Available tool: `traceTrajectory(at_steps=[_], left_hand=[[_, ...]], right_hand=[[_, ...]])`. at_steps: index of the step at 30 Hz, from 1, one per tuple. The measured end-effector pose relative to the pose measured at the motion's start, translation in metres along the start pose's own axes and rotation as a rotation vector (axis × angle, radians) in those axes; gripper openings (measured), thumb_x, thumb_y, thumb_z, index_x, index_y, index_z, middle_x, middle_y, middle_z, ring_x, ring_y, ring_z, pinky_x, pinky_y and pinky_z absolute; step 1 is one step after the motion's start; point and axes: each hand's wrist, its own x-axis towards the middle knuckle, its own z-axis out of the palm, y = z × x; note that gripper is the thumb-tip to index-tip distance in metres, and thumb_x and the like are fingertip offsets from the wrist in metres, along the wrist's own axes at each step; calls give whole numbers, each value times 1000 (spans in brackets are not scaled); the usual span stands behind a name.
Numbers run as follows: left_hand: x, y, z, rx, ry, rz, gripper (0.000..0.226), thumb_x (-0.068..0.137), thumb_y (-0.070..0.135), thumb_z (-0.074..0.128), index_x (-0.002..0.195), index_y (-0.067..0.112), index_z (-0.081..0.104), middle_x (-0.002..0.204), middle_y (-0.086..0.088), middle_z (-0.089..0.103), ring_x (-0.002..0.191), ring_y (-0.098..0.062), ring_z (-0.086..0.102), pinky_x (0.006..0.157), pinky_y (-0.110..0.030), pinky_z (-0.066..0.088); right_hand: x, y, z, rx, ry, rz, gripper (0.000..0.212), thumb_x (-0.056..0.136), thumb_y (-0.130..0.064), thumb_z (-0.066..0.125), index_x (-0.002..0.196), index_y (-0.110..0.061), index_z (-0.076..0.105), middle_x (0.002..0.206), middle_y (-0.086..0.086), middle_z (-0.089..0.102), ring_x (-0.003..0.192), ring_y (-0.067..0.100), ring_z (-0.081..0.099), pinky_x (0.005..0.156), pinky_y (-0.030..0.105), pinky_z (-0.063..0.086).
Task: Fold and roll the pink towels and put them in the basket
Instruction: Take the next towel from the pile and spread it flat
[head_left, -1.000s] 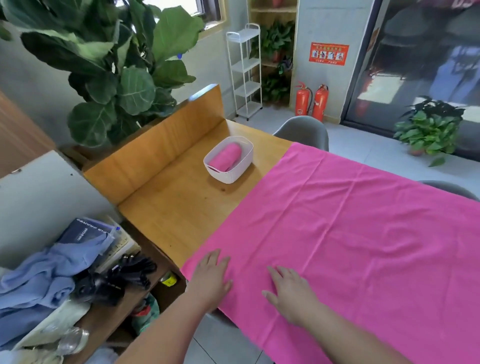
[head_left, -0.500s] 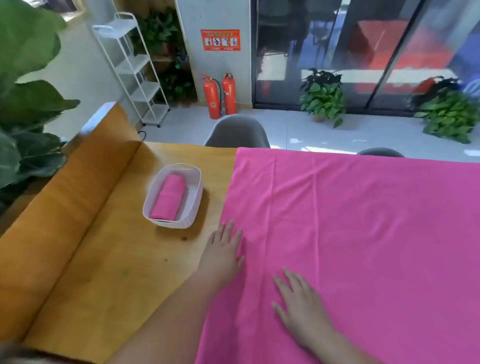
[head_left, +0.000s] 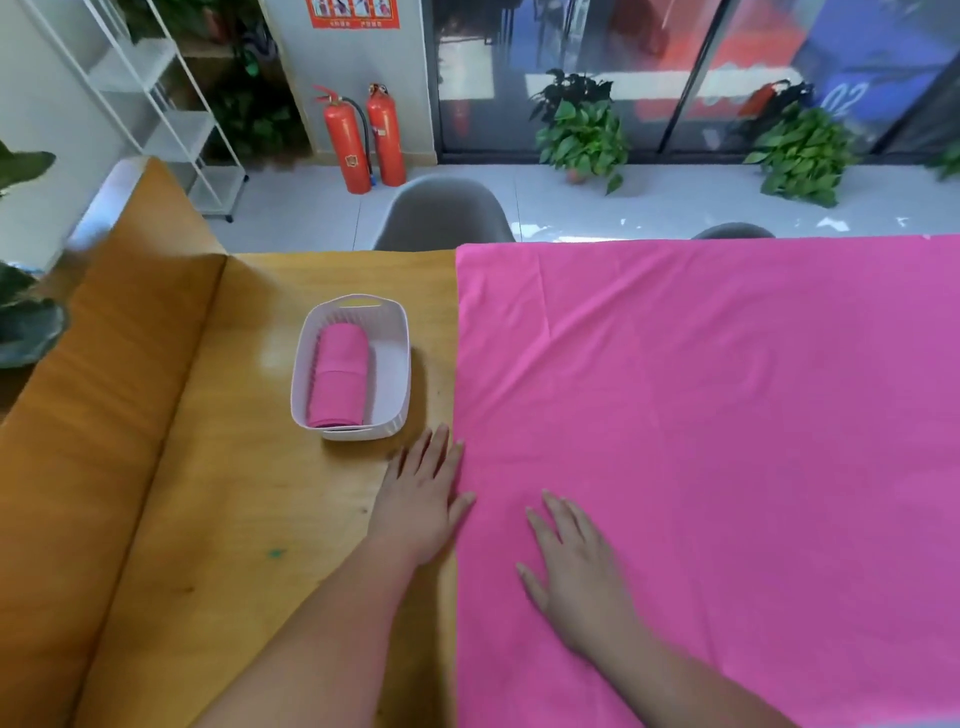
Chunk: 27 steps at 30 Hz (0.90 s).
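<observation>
A large pink towel (head_left: 717, 415) lies spread flat over the right part of the wooden table (head_left: 218, 509). My left hand (head_left: 423, 499) rests flat at the towel's left edge, fingers straight, mostly on the bare wood. My right hand (head_left: 571, 566) lies flat on the towel a little to the right, fingers spread. A white basket (head_left: 400, 364) stands on the wood just beyond my left hand. Inside it lies one rolled pink towel (head_left: 340, 374), along the basket's left side.
A raised wooden side panel (head_left: 104, 415) borders the table on the left. Two grey chairs (head_left: 441, 213) stand at the far edge. Beyond are two red fire extinguishers (head_left: 363, 140), a white shelf rack (head_left: 156, 104) and potted plants (head_left: 582, 130).
My head has turned right and down, so the view now faces the table squarely. Both hands slid forward along the towel's left edge toward the basket, staying flat.
</observation>
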Motion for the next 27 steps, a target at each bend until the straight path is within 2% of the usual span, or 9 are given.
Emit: traceTrajectory(at_steps=[2, 7, 14, 15, 17, 19, 21, 23, 27], left_hand=[[-2, -8, -2, -36, -7, 19, 79, 103, 68, 31, 170, 30, 13, 178, 6, 0, 164, -17, 0, 130, -49, 15], [0, -21, -10, -95, -15, 68, 81, 101, 65, 42, 169, 30, 16, 178, 10, 3, 163, -13, 5, 128, -45, 19], [3, -20, -12, -92, -60, 47, 83, 101, 65, 44, 169, 30, 13, 178, 11, 0, 163, -13, 0, 129, -46, 17], [4, -19, -11, -92, -56, 39, 83, 101, 65, 44, 169, 29, 14, 178, 10, 1, 163, -13, 1, 129, -47, 17], [4, -16, -8, -99, -48, 21, 83, 100, 67, 42, 169, 29, 14, 178, 9, 3, 163, -14, 2, 130, -48, 17], [5, -14, -8, -110, -43, 10, 84, 100, 68, 41, 169, 29, 14, 178, 9, 4, 163, -15, 3, 130, -49, 18], [5, -13, -9, -116, -44, 3, 83, 101, 67, 42, 169, 29, 14, 178, 8, 5, 163, -15, 4, 130, -48, 17], [5, -10, -12, -118, -31, 1, 81, 102, 66, 42, 169, 28, 16, 178, 7, 9, 163, -17, 7, 128, -48, 18], [11, 3, -19, -138, 23, -64, 74, 102, 63, 45, 164, 25, 29, 171, 2, 29, 154, -25, 27, 120, -49, 30]], right_hand=[[4, -23, -2, 14, -6, -11, 80, 103, -62, 45, 169, -29, 17, 178, -1, -1, 163, 27, 4, 132, 47, 14], [7, -65, 12, 20, -10, -36, 95, 96, -74, 46, 170, -23, 14, 177, 5, -8, 163, 30, -6, 132, 47, 8], [-6, -62, 33, -67, 13, -55, 104, 91, -72, 58, 169, -17, 17, 176, 14, -15, 163, 36, -10, 131, 54, 14], [-6, -61, 35, -85, 10, -69, 102, 92, -70, 60, 168, -15, 20, 176, 16, -8, 163, 37, -5, 130, 54, 17], [-8, -62, 33, -84, 29, -65, 93, 90, -63, 66, 163, -14, 34, 173, 19, 19, 159, 39, 20, 124, 54, 32], [-8, -63, 31, -59, 58, -56, 81, 87, -51, 72, 155, -14, 47, 152, 14, 44, 139, 37, 46, 108, 49, 48], [-7, -64, 33, -36, 78, -61, 74, 82, -34, 74, 150, -16, 51, 125, 6, 52, 113, 32, 57, 88, 43, 53], [-5, -65, 33, 2, 62, -39, 75, 85, -19, 69, 156, -19, 44, 114, 4, 54, 103, 30, 59, 81, 42, 53], [-14, -67, 18, 121, -58, -35, 93, 93, -3, 52, 168, -36, 8, 115, 3, 48, 104, 28, 53, 83, 46, 51]])
